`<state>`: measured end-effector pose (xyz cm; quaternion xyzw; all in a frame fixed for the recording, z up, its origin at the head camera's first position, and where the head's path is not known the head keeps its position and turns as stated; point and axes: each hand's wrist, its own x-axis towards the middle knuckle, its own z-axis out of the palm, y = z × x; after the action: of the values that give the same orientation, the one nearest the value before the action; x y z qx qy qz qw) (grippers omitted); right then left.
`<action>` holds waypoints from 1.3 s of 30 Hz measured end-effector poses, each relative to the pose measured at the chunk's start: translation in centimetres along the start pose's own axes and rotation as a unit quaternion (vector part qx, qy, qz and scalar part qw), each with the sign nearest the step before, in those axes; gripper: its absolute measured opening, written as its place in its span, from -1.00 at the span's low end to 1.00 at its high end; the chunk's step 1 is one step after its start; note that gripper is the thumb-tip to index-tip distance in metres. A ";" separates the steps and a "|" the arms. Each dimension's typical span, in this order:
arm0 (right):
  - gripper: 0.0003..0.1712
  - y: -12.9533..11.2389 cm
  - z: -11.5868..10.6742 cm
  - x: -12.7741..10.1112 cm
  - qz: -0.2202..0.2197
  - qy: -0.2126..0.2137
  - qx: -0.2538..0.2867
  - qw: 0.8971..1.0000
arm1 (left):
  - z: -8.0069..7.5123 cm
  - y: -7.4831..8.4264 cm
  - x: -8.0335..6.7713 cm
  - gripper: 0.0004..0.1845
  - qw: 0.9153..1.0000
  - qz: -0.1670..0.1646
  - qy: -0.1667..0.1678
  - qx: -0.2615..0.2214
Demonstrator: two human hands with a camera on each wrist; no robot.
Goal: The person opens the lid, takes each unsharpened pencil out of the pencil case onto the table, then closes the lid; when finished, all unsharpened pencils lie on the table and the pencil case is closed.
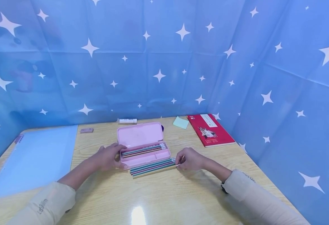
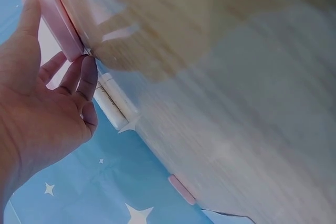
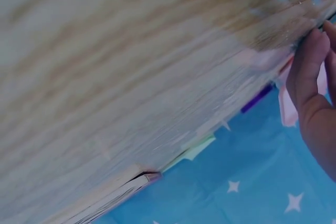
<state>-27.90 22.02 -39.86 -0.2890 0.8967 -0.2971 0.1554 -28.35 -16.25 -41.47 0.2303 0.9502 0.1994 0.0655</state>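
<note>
Head view: my left hand (image 1: 110,157) is gripping the case (image 1: 140,134), my right hand (image 1: 192,158) pinching the loose pencils (image 1: 153,168) by their ends. I'm probably gathering them, needing a level lift next.

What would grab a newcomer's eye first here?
Probably the white-starred blue backdrop, rising behind and beside the table. Next, near the table's middle, the open pink pencil case, with the left hand gripping its left end and the right hand at the eraser ends of the pencils in front. Then the red-covered book, back right.
</note>
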 end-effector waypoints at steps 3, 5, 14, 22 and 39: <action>-0.89 0.0 0.0 0.1 0.008 0.003 -0.005 1.000 | 0.0 0.0 0.0 0.03 1.000 -0.003 -0.001 0.001; -0.89 0.1 0.1 0.2 0.010 0.006 -0.008 1.000 | 0.0 0.0 0.0 0.03 1.000 -0.005 -0.003 0.001; -0.88 0.1 0.1 0.1 0.007 0.024 -0.025 0.999 | 0.0 0.0 0.1 0.01 1.000 -0.003 -0.002 0.002; -0.86 0.2 0.2 0.1 0.026 0.035 -0.042 0.998 | -0.1 0.1 0.1 0.02 1.000 -0.005 -0.003 0.003; -0.88 0.4 0.0 0.3 0.023 0.023 -0.037 0.999 | -0.2 0.1 -0.1 0.01 1.000 -0.002 0.000 0.001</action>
<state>-28.31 22.03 -40.14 -0.2675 0.9168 -0.2661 0.1309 -28.29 -16.25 -41.29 0.2284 0.9509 0.1981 0.0655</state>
